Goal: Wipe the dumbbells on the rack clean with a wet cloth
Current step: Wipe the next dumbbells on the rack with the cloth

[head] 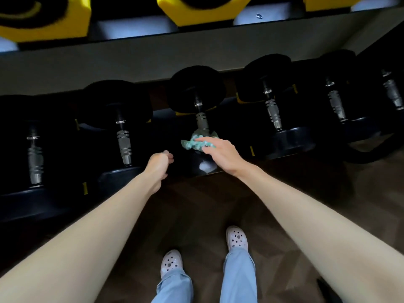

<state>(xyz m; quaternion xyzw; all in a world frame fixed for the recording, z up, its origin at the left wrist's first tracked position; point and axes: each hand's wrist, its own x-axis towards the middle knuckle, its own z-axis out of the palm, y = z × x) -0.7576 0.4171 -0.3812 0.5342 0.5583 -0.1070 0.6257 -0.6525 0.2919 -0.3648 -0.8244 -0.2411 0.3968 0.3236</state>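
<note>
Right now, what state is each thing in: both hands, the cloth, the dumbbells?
right hand: fingers straight, pressing the cloth.
left hand: fingers curled, holding nothing.
cloth: bunched at the near end of the centre dumbbell's handle.
centre dumbbell: racked, under the cloth.
other black dumbbells: racked, untouched.
yellow dumbbells: racked above, untouched.

Both arms reach forward, left hand point(159, 164) curled, right hand point(220, 153) flat, fingers extended.
</note>
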